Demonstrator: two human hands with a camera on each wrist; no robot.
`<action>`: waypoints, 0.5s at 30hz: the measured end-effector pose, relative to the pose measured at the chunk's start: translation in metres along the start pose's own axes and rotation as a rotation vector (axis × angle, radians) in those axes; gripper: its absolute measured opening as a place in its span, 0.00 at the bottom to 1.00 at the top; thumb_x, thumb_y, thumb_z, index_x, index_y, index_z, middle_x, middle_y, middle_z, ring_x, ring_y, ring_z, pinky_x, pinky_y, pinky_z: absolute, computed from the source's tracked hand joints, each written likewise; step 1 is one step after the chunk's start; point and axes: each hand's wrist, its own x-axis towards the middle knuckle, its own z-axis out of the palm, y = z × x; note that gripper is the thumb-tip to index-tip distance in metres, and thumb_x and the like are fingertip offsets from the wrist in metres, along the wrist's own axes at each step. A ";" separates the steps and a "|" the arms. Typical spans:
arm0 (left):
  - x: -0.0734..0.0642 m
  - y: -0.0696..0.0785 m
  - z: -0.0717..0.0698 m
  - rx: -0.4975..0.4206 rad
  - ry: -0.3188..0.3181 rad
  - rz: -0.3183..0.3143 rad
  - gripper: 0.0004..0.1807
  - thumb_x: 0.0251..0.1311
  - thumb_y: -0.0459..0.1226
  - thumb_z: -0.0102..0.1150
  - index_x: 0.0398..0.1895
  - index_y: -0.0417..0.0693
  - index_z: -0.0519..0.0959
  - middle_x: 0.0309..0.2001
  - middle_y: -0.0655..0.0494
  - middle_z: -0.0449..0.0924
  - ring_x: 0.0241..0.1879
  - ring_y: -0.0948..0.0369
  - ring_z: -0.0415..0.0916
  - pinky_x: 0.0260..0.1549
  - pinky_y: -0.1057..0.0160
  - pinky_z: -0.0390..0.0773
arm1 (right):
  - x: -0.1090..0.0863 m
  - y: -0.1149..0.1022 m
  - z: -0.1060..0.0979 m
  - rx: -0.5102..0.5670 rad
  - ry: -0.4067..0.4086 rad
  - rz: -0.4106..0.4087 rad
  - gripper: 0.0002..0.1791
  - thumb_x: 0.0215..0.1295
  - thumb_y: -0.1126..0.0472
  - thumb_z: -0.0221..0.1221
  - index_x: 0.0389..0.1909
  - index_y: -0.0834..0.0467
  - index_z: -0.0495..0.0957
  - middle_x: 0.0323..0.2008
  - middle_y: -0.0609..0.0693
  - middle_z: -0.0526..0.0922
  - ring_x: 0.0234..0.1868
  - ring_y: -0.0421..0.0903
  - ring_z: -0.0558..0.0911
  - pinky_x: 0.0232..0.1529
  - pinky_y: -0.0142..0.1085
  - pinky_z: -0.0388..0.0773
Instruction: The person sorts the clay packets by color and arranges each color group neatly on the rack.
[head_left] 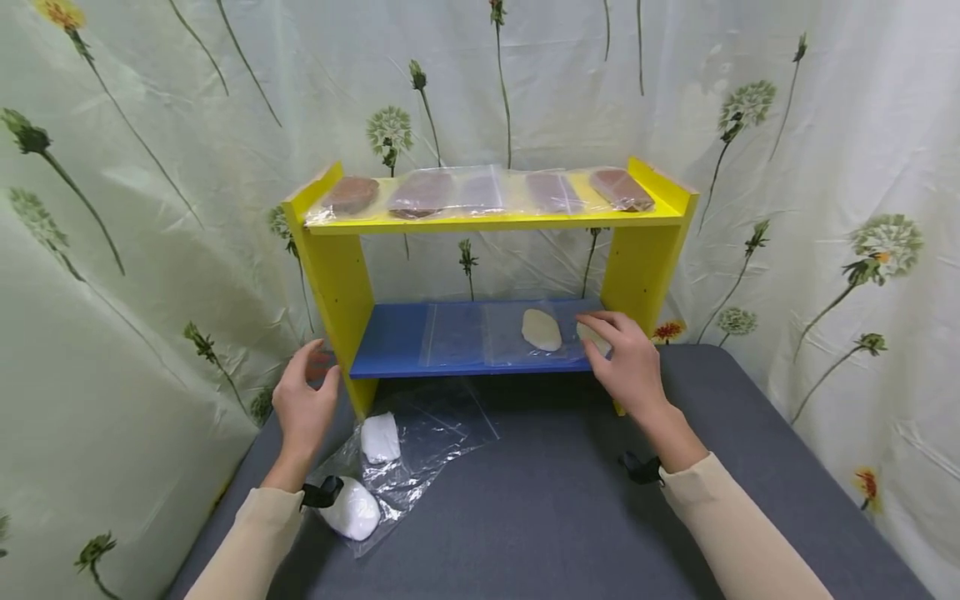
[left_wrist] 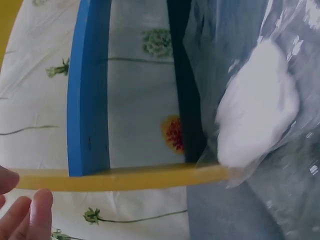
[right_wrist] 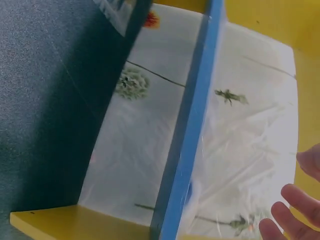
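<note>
My right hand [head_left: 628, 367] is at the right end of the blue lower shelf [head_left: 397, 337], its fingers loosely bent over a flat beige piece [head_left: 594, 337] that they partly hide. In the right wrist view those fingers [right_wrist: 295, 197] are spread apart with nothing visible between them. Left of that piece lies another beige oval [head_left: 542, 331] in a clear plastic bag [head_left: 501, 337]. My left hand [head_left: 306, 400] is just outside the yellow left side panel [head_left: 337, 292], thumb and fingers apart and empty.
Several clear bags with reddish-brown slabs [head_left: 553, 192] line the yellow top shelf [head_left: 375, 223]. On the dark table [head_left: 555, 500], front left, clear bags hold a white lump [head_left: 380, 438] and a larger white lump [head_left: 352, 508]. A flower-print curtain [head_left: 225, 208] hangs behind.
</note>
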 end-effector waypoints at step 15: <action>-0.038 -0.007 0.001 0.265 -0.604 -0.186 0.23 0.59 0.35 0.67 0.59 0.42 0.80 0.38 0.47 0.84 0.37 0.49 0.82 0.30 0.49 0.77 | -0.033 0.030 -0.017 0.092 0.315 0.239 0.20 0.62 0.69 0.67 0.55 0.54 0.86 0.46 0.55 0.83 0.44 0.52 0.83 0.41 0.16 0.73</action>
